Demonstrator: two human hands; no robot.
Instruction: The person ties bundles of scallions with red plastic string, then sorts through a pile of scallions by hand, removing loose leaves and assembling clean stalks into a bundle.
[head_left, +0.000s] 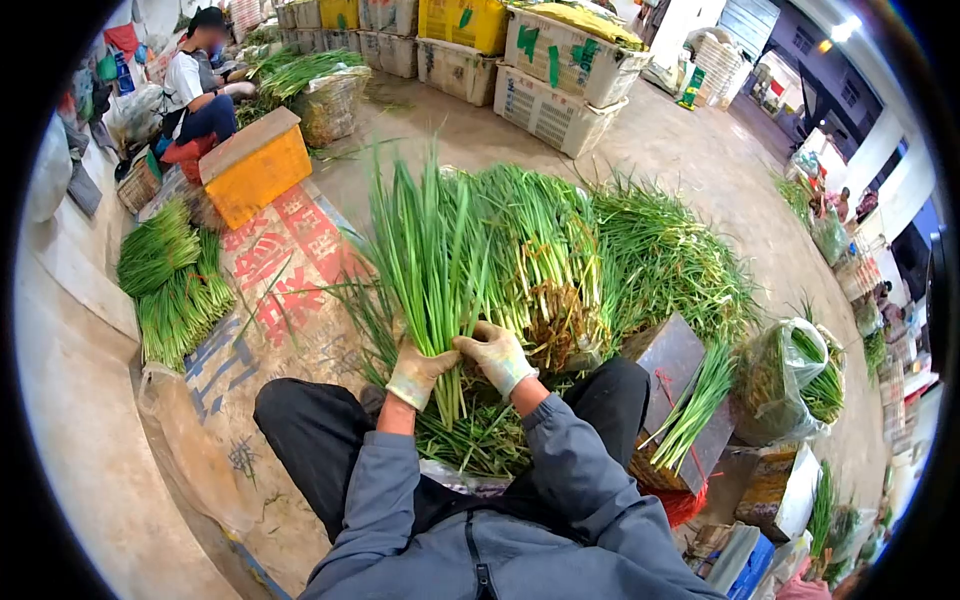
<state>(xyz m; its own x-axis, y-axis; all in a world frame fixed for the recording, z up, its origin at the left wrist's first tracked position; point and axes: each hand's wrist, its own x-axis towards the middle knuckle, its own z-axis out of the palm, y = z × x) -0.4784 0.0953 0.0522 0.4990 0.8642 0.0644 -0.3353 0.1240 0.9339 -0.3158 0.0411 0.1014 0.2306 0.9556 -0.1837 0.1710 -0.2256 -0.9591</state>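
Note:
My gloved left hand (418, 372) is wrapped round the lower stems of an upright bunch of garlic chives (425, 260), leaves pointing up and away from me. From the other side my gloved right hand (496, 356) closes its thumb and fingers on the same bunch; its fingertips are partly hidden. Just beyond my hands lies a pile of chives (545, 250) with brown, soil-stained root ends. More loose greens (675, 265) are heaped to its right. Trimmings and loose leaves (480, 435) cover the spot between my legs.
On a dark box (665, 365) by my right knee rests a small bunch (700, 405). Stacked bundles (175, 280) lie far left. An orange crate (255, 165) stands near a seated person (200, 85). White crates (560, 90) line the back; a filled plastic bag (785, 385) is at right.

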